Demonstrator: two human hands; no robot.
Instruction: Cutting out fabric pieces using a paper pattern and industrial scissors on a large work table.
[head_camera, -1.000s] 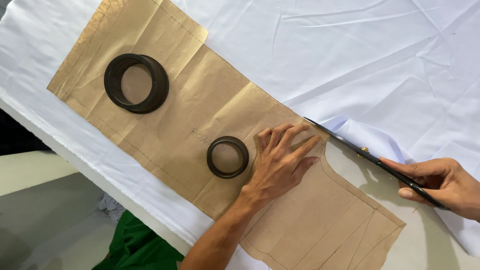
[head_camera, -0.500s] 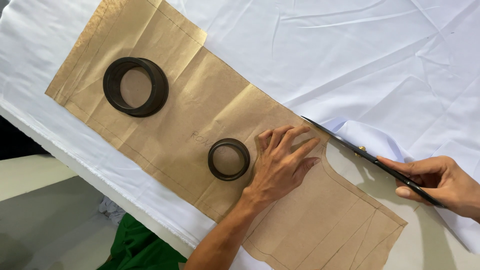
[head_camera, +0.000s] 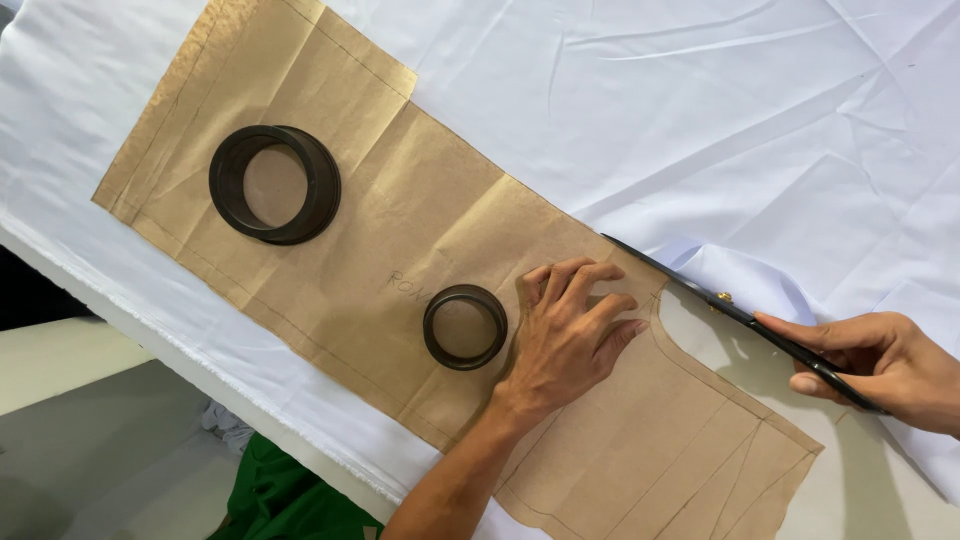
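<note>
The left hand (head_camera: 568, 335) lies spread flat, pinning the brown paper pattern (head_camera: 400, 250) beside two black rings (head_camera: 465, 327), while the right hand (head_camera: 880, 365) grips scissors (head_camera: 735, 312) cutting white fabric (head_camera: 700, 120) along its edge.

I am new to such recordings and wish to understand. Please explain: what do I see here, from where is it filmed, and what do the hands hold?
A camera worn on a person's head looks down at a table. There is no machine, only two bare hands. White fabric covers the table, with a brown paper pattern on it. Two black rings, a large ring and a small ring, weigh the paper down. The left hand presses flat on the paper. The right hand holds scissors, blades at the pattern's edge.
</note>
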